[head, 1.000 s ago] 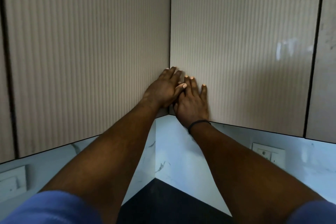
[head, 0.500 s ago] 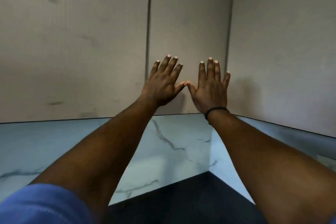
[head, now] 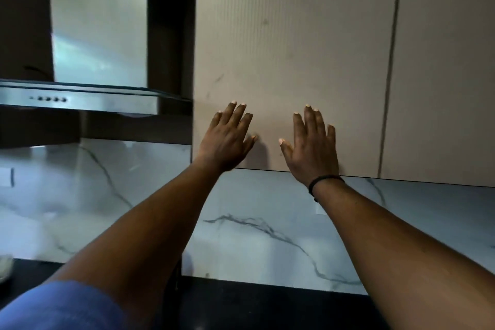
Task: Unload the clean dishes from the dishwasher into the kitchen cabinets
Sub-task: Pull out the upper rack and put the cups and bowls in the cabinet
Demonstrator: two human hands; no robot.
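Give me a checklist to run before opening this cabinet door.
1. Left hand empty, fingers straight: ok.
2. Right hand empty, fingers straight: ok.
3. Both hands at the lower part of the door: ok.
4. Door shut: ok.
5. Handle or grip edge found: cannot tell, none shows.
6. Hood left of the door, clear of its swing: cannot tell.

Both bare arms are reaching up and forward toward the closed beige ribbed cabinet door (head: 292,56). The left hand (head: 226,139) is spreading straight fingers low against that door, and the right hand (head: 312,146), a thin black band (head: 324,182) circling its wrist, is doing likewise just beside it, thumbs pointing inward, apart.
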